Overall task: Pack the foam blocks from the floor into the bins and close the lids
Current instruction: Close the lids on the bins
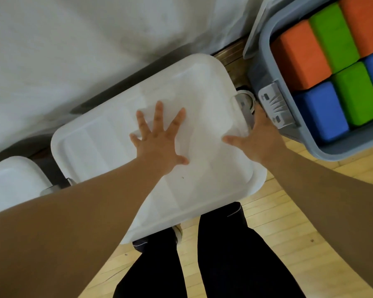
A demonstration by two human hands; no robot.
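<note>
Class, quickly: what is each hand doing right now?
Left hand: open, pressing flat on the white lid.
Right hand: at the lid's edge, fingers hidden; cannot tell.

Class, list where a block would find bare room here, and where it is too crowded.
Free: the white lid left of the left hand, up to its rim; the wooden floor right of the legs. Crowded: the grey bin, packed with blocks, and the narrow gap between lid and bin, where the right hand reaches.

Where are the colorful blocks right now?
In the head view the blocks sit at top right, packed in the open grey bin, just right of the white lid.
</note>
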